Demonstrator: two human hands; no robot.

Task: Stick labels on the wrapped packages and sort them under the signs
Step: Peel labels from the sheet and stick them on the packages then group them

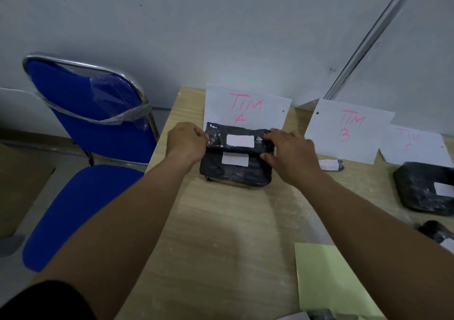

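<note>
Two black wrapped packages, each with a white label, lie stacked below the "TIM A" sign (245,106). The upper package (239,140) sits toward the back of the lower package (235,169). My left hand (188,142) grips the upper package's left end. My right hand (290,155) holds its right end, thumb against the side. A "TIM B" sign (348,128) and a third sign (415,145) lean on the wall to the right. A small package (331,165) lies under "TIM B", and a large labelled package (425,189) under the third sign.
A blue chair (91,123) with plastic wrap stands left of the wooden table (221,233). A pale green sheet (329,278) lies at the near right, with another black package (437,233) at the right edge. A metal pole (368,39) slants up the wall.
</note>
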